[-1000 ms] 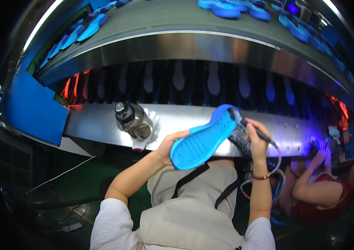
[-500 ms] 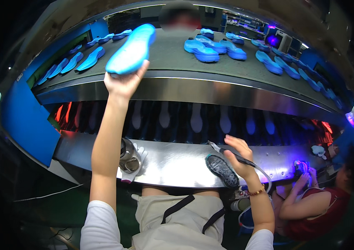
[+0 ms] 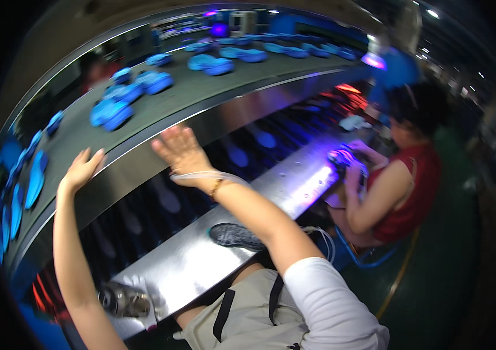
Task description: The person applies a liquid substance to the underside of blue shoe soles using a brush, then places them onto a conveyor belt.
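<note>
My left hand (image 3: 83, 169) is at the near edge of the conveyor belt (image 3: 76, 137), thumb and fingers apart, nothing in it. My right hand (image 3: 185, 153) reaches over the belt's metal side rail (image 3: 204, 114), fingers spread. A pale cord (image 3: 200, 174) crosses its wrist beside a beaded bracelet; the tool on the cord is out of sight. Nearest to both hands on the belt is a pair of blue shoe soles (image 3: 111, 114). Below my right forearm, a dark speckled sole (image 3: 236, 236) lies on the metal bench (image 3: 186, 268).
More blue soles (image 3: 36, 178) line the belt. Grey soles (image 3: 168, 195) stand in the dark space under it, with red-lit ends. A dark jar (image 3: 124, 300) rests on the bench. To the right sits a person in red (image 3: 414, 184), handling a purple-lit shoe (image 3: 342, 158).
My view has swung right. The blue sole has left my left hand, which is now empty. My right hand has moved from above the bench to the belt rail, its fingers spreading.
</note>
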### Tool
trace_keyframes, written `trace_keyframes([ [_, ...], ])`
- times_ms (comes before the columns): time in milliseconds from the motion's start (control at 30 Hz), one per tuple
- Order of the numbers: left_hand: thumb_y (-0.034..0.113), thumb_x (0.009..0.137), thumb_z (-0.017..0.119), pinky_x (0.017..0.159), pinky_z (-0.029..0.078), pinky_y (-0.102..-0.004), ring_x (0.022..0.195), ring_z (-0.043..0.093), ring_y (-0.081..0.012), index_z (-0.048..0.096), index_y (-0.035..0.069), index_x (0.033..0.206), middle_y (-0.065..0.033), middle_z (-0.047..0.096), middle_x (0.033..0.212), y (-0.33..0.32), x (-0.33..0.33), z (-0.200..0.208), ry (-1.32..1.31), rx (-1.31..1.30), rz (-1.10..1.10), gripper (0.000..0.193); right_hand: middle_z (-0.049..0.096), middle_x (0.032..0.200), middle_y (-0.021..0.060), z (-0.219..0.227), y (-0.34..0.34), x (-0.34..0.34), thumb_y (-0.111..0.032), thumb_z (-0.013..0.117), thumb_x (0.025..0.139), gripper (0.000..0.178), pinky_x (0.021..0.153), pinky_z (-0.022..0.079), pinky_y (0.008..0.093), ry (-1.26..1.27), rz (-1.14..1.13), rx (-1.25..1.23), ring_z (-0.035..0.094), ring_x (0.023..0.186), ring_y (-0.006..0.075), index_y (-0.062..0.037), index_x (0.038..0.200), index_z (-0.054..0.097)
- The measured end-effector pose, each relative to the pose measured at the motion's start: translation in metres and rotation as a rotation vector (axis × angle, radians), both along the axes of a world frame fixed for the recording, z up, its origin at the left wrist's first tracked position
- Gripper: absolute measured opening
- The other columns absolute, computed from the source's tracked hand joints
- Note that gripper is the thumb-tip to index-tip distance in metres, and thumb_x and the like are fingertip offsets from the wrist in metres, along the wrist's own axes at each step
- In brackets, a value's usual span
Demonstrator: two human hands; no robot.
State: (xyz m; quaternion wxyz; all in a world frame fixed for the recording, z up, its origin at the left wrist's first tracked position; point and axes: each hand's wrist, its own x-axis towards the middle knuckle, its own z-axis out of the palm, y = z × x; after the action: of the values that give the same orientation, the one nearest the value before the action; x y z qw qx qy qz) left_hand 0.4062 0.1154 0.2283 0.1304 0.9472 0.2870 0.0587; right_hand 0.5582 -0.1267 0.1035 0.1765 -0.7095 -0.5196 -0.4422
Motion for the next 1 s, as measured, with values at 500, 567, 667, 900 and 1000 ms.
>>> trace_keyframes([
  [500, 0.037, 0.081, 0.053, 0.099, 0.029, -0.0447, 0.125, 0.031, -0.0335, 0.026, 0.008, 0.135, -0.0176, 0.030, 0.137, -0.016, 0.082, -0.012, -0.368, 0.332, -0.177, 0.066, -0.001, 0.145, 0.0160, -0.009, 0.000, 0.002, -0.012, 0.055, 0.064, 0.089, 0.106, -0.007, 0.0468, -0.065, -0.020, 0.086, -0.008, 0.134, 0.0327, -0.0126, 0.140, 0.009],
  [567, 0.033, 0.082, 0.054, 0.096, 0.033, -0.0405, 0.119, 0.038, -0.0337, 0.039, 0.002, 0.126, -0.0193, 0.040, 0.129, 0.002, 0.083, -0.016, -0.453, 0.433, -0.182, 0.056, -0.002, 0.145, 0.0157, -0.004, 0.003, 0.000, -0.013, 0.056, 0.065, 0.089, 0.106, -0.007, 0.0470, -0.054, -0.004, 0.095, -0.008, 0.134, 0.0323, -0.0126, 0.140, 0.008],
  [667, 0.030, 0.082, 0.054, 0.092, 0.036, -0.0384, 0.111, 0.045, -0.0343, 0.048, -0.003, 0.114, -0.0204, 0.049, 0.118, -0.023, 0.072, -0.006, -0.491, 0.455, -0.180, 0.046, -0.001, 0.145, 0.0153, -0.005, 0.002, 0.000, -0.013, 0.056, 0.065, 0.089, 0.107, -0.006, 0.0470, -0.037, -0.004, 0.088, -0.007, 0.134, 0.0322, -0.0127, 0.140, 0.008],
  [900, 0.028, 0.083, 0.054, 0.089, 0.038, -0.0387, 0.104, 0.049, -0.0345, 0.052, -0.003, 0.105, -0.0208, 0.053, 0.109, -0.030, 0.066, -0.006, -0.581, 0.427, -0.171, 0.038, -0.007, 0.145, 0.0173, -0.005, -0.001, 0.001, -0.011, 0.055, 0.063, 0.095, 0.106, -0.008, 0.0471, -0.005, 0.017, 0.065, -0.012, 0.133, 0.0337, -0.0133, 0.140, 0.001],
  [1000, 0.028, 0.083, 0.054, 0.089, 0.038, -0.0387, 0.105, 0.048, -0.0339, 0.052, -0.003, 0.104, -0.0205, 0.053, 0.108, -0.024, 0.067, -0.009, -0.597, 0.458, -0.172, 0.038, -0.007, 0.144, 0.0176, -0.003, -0.001, 0.000, -0.012, 0.055, 0.063, 0.094, 0.106, -0.009, 0.0469, -0.007, 0.002, 0.051, -0.012, 0.133, 0.0334, -0.0129, 0.140, 0.001],
])
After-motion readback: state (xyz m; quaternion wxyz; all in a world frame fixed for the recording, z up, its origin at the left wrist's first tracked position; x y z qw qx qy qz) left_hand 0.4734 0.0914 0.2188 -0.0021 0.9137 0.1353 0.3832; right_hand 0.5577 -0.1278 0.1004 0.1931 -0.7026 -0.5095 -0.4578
